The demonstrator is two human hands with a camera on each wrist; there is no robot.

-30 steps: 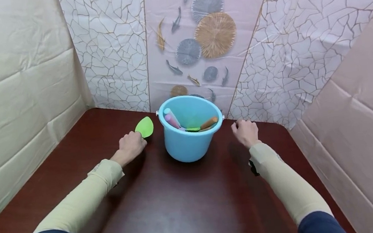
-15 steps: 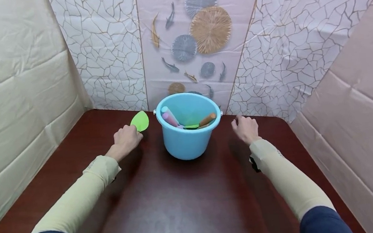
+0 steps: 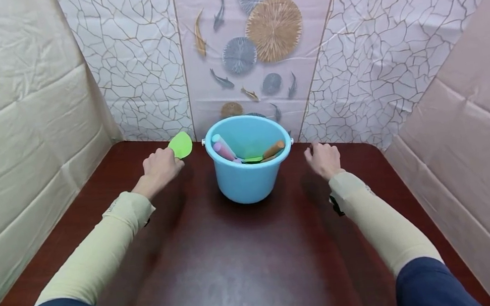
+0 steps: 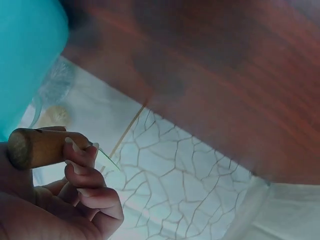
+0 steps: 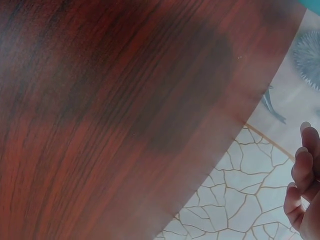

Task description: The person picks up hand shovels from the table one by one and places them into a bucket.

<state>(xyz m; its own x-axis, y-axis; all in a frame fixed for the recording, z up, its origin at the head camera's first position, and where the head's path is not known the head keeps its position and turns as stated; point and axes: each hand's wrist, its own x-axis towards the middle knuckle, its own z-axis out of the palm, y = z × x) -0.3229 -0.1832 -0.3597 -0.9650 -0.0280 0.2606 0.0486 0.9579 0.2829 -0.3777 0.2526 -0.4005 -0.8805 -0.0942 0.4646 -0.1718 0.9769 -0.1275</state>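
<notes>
My left hand (image 3: 160,169) grips a small garden trowel by its handle, just left of the light blue bucket (image 3: 249,183). Its green leaf-shaped blade (image 3: 181,145) points up and away from me. In the left wrist view the wooden handle (image 4: 50,148) lies between thumb and curled fingers, with the blade seen nearly edge-on. To the right of the bucket, my right hand (image 3: 324,160) hovers over the table with loosely curled fingers, holding nothing; the right wrist view catches its fingertips (image 5: 303,167).
Inside the bucket lean a purple handle (image 3: 223,151), a pale blue handle (image 3: 218,140) and a brown wooden handle (image 3: 274,148), near a green piece (image 3: 252,159). A dark red wooden table (image 3: 230,264) carries it. Patterned sheeting (image 3: 142,74) hangs behind, and plain padded sheeting (image 3: 22,121) flanks both sides.
My left hand has drifted a little leftward and upward with the trowel, away from the bucket. The head view has tilted slightly. My right hand stays about where it was beside the bucket.
</notes>
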